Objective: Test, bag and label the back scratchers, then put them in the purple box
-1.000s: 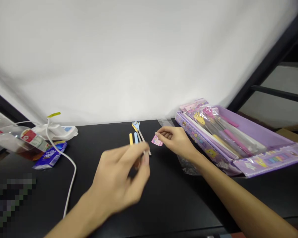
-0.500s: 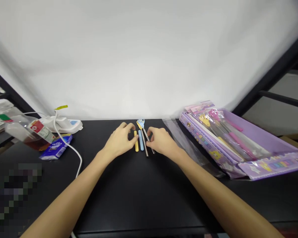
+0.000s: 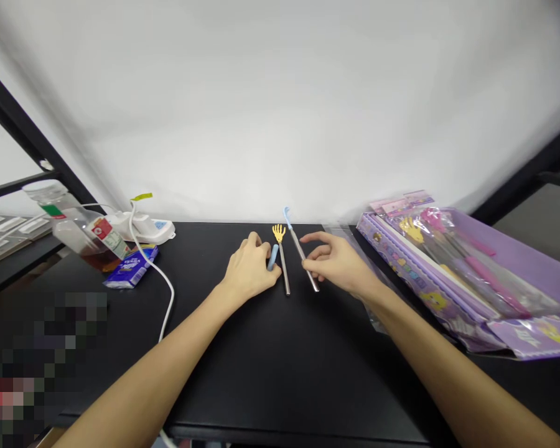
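Observation:
My left hand rests low over the black tabletop, thumb and fingers closed around a light blue handle. The yellow handle cannot be seen in this view. Just right of it lies a back scratcher with a yellow hand-shaped head and a bare metal rod. Further right, my right hand pinches the metal rod of a blue-headed back scratcher between thumb and curled fingers, its index finger stretched out. The blue head is turned edge-on and points towards the wall.
To the right stands an open purple display box with packaged back scratchers. A clear plastic sleeve lies beside it. On the left are a tilted bottle, a blue packet, a white power strip and a white cable.
My right hand has moved the blue-headed scratcher right, apart from the yellow one, and its head has turned. My left hand has closed on the blue handle. The camera view has shifted.

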A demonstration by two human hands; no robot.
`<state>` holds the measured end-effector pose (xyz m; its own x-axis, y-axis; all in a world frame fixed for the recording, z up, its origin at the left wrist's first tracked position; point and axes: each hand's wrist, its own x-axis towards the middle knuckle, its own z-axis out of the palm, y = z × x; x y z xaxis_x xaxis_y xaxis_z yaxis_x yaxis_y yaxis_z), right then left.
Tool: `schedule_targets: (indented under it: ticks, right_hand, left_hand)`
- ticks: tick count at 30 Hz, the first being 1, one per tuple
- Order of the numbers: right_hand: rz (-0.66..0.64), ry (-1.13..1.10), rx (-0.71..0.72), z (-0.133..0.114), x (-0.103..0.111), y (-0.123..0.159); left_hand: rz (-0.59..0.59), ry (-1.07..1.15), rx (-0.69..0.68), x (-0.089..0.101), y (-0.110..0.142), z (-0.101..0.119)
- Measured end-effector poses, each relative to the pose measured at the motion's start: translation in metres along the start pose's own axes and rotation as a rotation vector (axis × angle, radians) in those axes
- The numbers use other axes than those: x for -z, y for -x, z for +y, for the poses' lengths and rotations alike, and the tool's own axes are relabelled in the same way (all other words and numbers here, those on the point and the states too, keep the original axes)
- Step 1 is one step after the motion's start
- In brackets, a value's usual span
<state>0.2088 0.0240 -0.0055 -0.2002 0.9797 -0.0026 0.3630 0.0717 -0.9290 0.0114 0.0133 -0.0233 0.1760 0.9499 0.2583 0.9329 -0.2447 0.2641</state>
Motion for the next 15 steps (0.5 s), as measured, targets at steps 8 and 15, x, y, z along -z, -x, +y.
schedule_targets:
  ticks: [8,15]
  right_hand:
    - [0.089,-0.135,-0.007,-0.0047,0.0085,0.0015]
    - [0.069,-0.104,-0.008,-0.0005,0.0065,0.0004]
  left_hand:
    - [-0.020,0.105,0.086,-0.0043,-0.0049,0.0024]
    - [0.013,0.013,0.070,-0.0032,-0.0020,0.0035]
